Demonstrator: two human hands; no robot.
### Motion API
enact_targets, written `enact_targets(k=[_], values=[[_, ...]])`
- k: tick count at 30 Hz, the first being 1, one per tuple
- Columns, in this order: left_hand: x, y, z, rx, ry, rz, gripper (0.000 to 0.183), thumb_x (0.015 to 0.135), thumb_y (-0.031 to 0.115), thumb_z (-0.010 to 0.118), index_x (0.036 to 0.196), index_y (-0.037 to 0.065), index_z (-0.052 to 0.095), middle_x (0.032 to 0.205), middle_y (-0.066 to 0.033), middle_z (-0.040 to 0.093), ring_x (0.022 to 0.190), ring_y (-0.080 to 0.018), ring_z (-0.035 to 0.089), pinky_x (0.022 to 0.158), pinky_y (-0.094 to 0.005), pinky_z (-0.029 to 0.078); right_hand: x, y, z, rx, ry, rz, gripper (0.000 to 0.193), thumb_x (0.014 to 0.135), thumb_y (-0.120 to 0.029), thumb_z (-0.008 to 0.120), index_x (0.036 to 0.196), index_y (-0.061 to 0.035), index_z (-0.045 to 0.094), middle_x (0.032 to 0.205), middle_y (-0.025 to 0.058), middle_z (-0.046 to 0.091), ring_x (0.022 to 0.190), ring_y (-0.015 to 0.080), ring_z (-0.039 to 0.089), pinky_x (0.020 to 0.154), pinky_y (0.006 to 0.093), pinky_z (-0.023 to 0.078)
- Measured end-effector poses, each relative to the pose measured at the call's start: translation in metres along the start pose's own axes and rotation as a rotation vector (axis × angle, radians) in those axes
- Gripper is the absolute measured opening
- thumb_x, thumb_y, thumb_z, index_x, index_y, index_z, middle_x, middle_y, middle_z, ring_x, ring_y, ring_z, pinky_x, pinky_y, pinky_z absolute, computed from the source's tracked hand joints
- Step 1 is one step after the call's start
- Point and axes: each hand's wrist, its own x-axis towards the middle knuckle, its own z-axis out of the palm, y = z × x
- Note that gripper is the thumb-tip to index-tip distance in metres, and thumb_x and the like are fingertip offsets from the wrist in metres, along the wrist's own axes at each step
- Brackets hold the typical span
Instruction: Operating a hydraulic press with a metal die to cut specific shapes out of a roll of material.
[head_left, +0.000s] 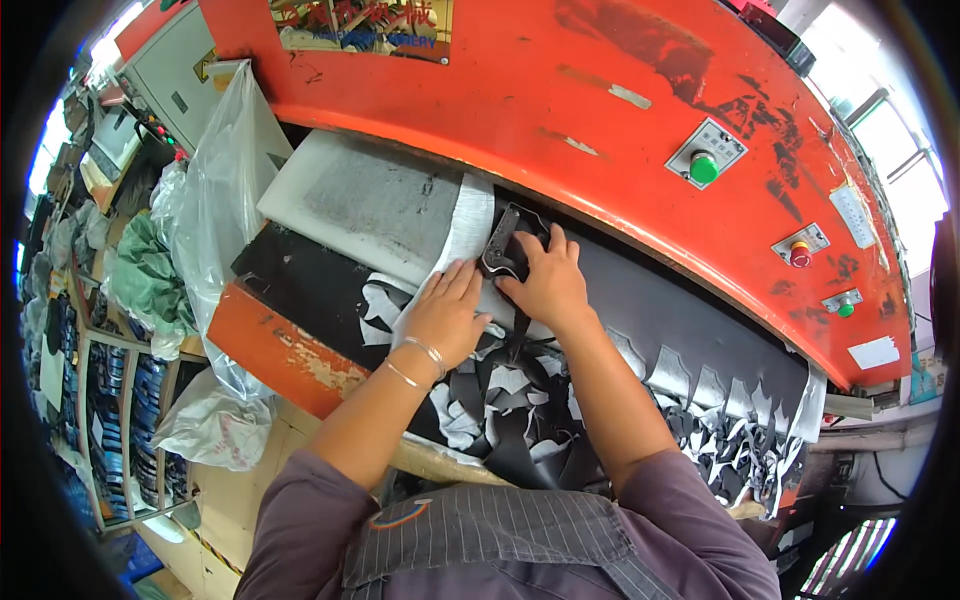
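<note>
A dark metal cutting die [501, 238] with a curved outline rests on the sheet material under the press. My right hand [553, 282] grips its right side, with the thumb near me and the fingers over the far edge. My left hand [446, 312] lies flat just left of the die, fingers stretched out beside the pale edge of a folded grey-white sheet [365, 195]. Black sheet material [660, 300] with a pale underside extends to the right, its near edge cut into notches. Part of the die is hidden by my right hand.
The red press beam [560, 90] spans the far side, carrying a green button [704, 167] and a red button [800, 255]. Black and white offcuts [510, 410] heap along the near edge. Clear plastic [225, 200] hangs at left, near shelves of dark pieces [110, 430].
</note>
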Motion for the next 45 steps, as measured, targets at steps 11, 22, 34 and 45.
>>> enact_targets(k=[11,22,34,45], values=[[0.012,-0.003,-0.015,-1.473,-0.144,-0.007,0.066,0.092,0.021,0.061,0.144,-0.001,0.028,0.138,-0.0143,0.045,0.129,-0.0232,0.043,0.107,-0.0370,0.034,-0.049,0.033,-0.006,0.672,0.099,-0.305,0.069,0.058,-0.030,0.079,0.116,0.0011,0.058,0.128,0.0166,0.042,0.117,0.0263,0.045,0.102,0.0367,0.032],[-0.025,-0.057,-0.040,-0.478,-0.348,-0.343,0.039,0.080,0.022,0.072,0.106,-0.001,0.054,0.074,-0.0093,0.063,0.061,-0.0256,0.058,0.065,-0.0359,0.051,-0.049,0.051,-0.015,0.248,0.148,-0.048,0.044,0.057,-0.027,0.079,0.096,-0.0064,0.069,0.128,0.0271,0.045,0.116,0.0418,0.043,0.098,0.0454,0.042],[0.057,0.036,0.047,-0.440,-0.063,0.029,0.077,0.083,0.010,0.057,0.147,-0.003,0.016,0.133,-0.0172,0.055,0.122,-0.0308,0.050,0.109,-0.0440,0.025,-0.053,0.101,-0.010,0.157,0.269,0.122,0.098,0.062,-0.041,0.082,0.139,-0.0022,0.035,0.134,0.0258,0.048,0.126,0.0398,0.043,0.106,0.0470,0.030],[0.075,0.045,0.058,-0.375,-0.065,0.132,0.084,0.079,0.010,0.054,0.148,-0.004,0.007,0.143,-0.0180,0.044,0.136,-0.0281,0.035,0.114,-0.0517,0.009,-0.073,0.122,0.014,0.086,0.427,0.109,0.107,0.066,-0.045,0.080,0.139,0.0129,0.027,0.124,0.0199,0.059,0.116,0.0309,0.055,0.106,0.0496,0.025]])
